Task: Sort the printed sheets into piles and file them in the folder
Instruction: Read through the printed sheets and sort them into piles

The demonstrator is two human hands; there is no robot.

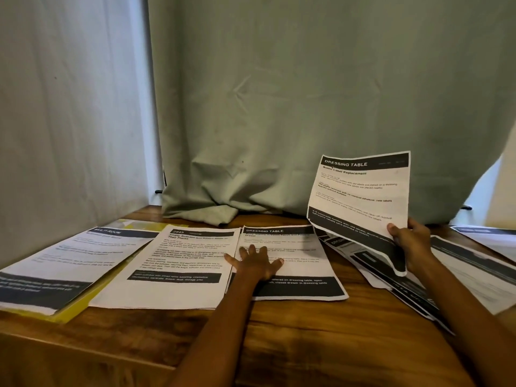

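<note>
I work on a wooden surface [279, 331] across the lower frame, a grey-green curtain [307, 93] behind it. A yellow folder [65, 315] lies lower left under a "MULTI-ROOM" pile [69, 263]. Centre-left sits a "2945" pile [173, 269]; unsorted sheets [446, 277] spread at right. My left hand [255, 262] presses flat, fingers spread, on the centre "DRESSING TABLE" pile [293, 263]. My right hand [413, 241] pinches a raised sheet [360, 202] headed "DRESSING TABLE – Bottle Label Replacement". Procedure: match headers, lay this sheet squarely on the centre pile, keeping the pile pinned until edges align.
</note>
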